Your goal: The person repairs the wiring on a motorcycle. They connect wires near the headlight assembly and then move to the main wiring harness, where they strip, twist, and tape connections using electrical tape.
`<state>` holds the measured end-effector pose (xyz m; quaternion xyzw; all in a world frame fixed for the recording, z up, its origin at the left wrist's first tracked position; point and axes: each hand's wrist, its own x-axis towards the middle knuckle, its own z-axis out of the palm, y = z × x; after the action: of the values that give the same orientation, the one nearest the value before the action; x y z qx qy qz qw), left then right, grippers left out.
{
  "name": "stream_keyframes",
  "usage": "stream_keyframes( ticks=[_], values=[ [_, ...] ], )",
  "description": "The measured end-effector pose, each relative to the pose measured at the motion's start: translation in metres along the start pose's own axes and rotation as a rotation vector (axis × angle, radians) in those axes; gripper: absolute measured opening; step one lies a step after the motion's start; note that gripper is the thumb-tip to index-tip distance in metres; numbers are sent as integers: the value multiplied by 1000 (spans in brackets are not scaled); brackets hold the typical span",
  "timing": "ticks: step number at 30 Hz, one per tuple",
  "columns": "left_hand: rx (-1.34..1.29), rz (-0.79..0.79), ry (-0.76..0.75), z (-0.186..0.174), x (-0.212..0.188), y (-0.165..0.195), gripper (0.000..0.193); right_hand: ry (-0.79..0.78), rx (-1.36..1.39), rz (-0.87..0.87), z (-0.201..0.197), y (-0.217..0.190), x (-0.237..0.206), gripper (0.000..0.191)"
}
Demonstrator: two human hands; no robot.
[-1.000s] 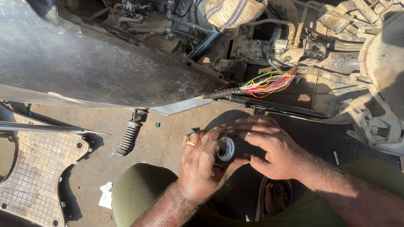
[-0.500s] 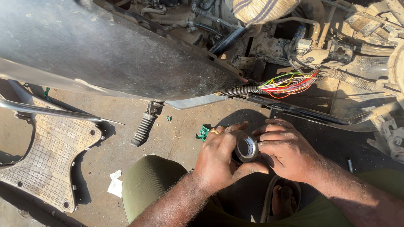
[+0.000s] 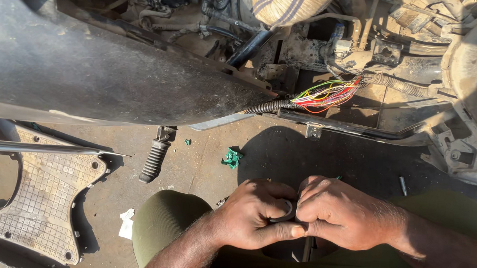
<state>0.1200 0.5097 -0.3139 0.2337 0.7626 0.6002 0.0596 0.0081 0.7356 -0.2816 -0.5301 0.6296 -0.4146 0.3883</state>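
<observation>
Head view: left hand (image 3: 253,213) and right hand (image 3: 337,213) pressed together over the person's lap, both closed round a small dark round part (image 3: 284,210), mostly hidden betw. thumbs & fingers; what it is can't be told. Part sits low centre, above the green-trousered knee (image 3: 161,223). Step in hand looks like working or fitting that part by grip. Next move likely calls for firm two-hand hold & fine thumb pressure, w/o dropping it to the floor (image 3: 203,165). Outward: green scrap (image 3: 231,158) and black footpeg (image 3: 155,156) on concrete; scooter floorboard panel (image 3: 36,193) at left; stripped scooter body (image 3: 104,70) above, coloured wiring bundle (image 3: 329,94) hanging loose.
</observation>
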Motion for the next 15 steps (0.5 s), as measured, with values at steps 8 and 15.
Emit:
stream_keyframes(
  ticks=[8,15],
  values=[
    [-403,81,-98,-4,-4,-1,51,-207,146,-166,-16,-22,1,30],
    [-847,111,220,-40,-29,-21,48,217,468,-658,-97,7,-22,30]
  ],
)
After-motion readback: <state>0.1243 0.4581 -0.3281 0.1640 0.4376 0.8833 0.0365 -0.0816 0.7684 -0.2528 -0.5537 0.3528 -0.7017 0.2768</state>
